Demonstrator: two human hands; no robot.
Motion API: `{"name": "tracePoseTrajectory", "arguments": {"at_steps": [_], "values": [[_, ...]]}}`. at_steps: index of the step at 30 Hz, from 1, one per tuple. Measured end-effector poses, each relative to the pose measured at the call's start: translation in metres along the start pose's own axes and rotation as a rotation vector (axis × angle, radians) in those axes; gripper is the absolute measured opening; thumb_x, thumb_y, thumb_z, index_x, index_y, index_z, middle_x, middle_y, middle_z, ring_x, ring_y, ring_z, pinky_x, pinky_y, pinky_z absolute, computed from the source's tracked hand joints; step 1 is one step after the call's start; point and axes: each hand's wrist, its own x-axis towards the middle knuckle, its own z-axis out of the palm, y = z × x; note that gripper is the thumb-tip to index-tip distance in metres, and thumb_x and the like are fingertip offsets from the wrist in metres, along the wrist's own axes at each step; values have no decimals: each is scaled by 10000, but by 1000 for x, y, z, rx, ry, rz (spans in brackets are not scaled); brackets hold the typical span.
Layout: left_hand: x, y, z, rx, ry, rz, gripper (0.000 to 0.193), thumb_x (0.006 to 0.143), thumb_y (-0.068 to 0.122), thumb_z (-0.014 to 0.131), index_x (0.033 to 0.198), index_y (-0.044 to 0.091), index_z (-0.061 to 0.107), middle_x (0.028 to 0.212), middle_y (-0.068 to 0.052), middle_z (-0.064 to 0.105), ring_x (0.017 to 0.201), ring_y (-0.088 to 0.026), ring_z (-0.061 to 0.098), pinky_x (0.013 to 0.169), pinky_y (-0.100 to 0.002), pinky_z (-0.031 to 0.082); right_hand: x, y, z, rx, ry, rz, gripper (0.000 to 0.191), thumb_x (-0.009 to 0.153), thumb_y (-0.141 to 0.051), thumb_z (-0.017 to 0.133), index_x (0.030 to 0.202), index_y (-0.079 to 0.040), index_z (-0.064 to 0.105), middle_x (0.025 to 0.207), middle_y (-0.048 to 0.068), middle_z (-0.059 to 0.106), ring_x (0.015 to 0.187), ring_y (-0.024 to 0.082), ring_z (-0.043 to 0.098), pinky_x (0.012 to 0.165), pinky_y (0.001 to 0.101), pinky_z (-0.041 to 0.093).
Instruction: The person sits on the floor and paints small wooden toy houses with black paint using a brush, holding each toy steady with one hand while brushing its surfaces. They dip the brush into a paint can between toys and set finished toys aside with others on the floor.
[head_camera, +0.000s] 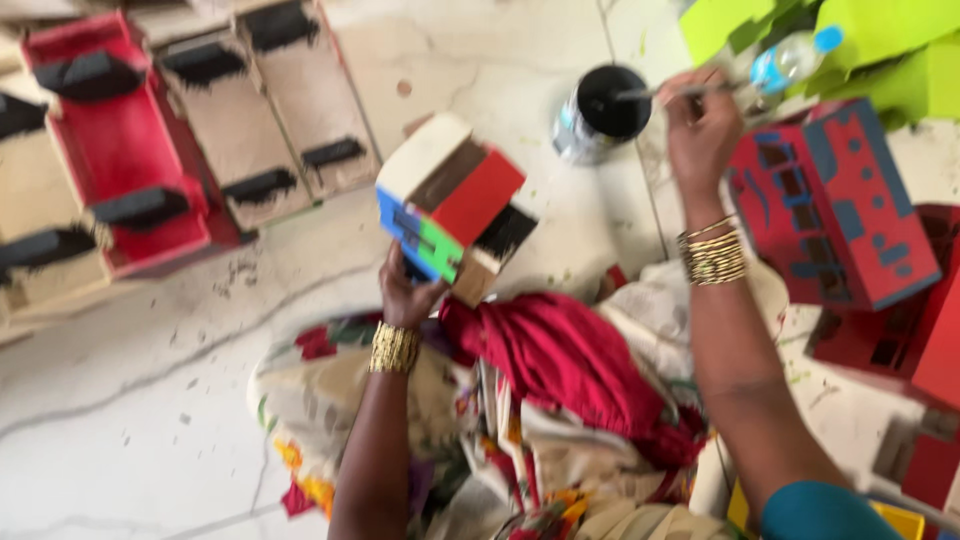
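Black paint is being loaded: the brush (668, 92) is dipped by the gripping right hand (702, 128) into the pot (603, 112), beside which the block (452, 203) is clutched by the left hand (408, 292), so the next stroke likely calls for a steadied block.

toy block (452, 195): multi-colour — cream/brown/red/blue/green/black, tilted, held off floor | brush (668, 92): thin, tip in tin | paint tin (600, 113): black inside, upright on floor

A pale, marble-like stone floor (150, 400) carries a red-painted wooden tray (125, 150) among unpainted wooden trays (290, 100) with black blocks, a black-filled paint tin (600, 115), and a red box with blue patches (835, 205).
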Motion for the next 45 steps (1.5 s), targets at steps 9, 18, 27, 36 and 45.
{"name": "tracePoseTrajectory", "arguments": {"at_steps": [9,18,27,36,45], "values": [[3,-4,2,-80,-4,-114,669,702,97,914,1264,-24,572,1088,-78,733,948,-155,724,836,-301,616,-3,103,37,-383,-187,76,134,922,-98,776,906,-160,659,999,-52,739,1403,364,523,1191,719,-4],[1,-2,2,-115,-4,-138,640,697,43,891,1251,-30,578,1115,-79,713,986,-135,687,881,-293,577,1,86,25,-407,-150,77,157,899,-81,823,891,-157,686,969,-26,737,1323,345,574,1093,781,-19],[7,3,3,-51,50,-167,612,718,65,892,1233,-18,573,997,-61,716,837,-111,691,716,-300,608,0,52,-12,459,216,465,178,982,39,692,1072,-41,561,1017,110,713,906,197,775,786,311,699],[5,-10,-3,-87,96,-76,617,715,109,923,1235,2,609,1016,-59,714,882,-131,693,781,-301,599,-48,50,-10,-3,107,76,182,961,91,716,1050,-20,602,984,91,702,842,139,684,760,257,558],[10,-5,-6,-141,85,-52,702,712,208,933,1290,20,580,1065,-68,721,919,-158,708,826,-331,606,-59,42,-4,578,321,401,201,922,64,724,1011,-53,586,942,134,698,800,258,728,714,362,639]]}}
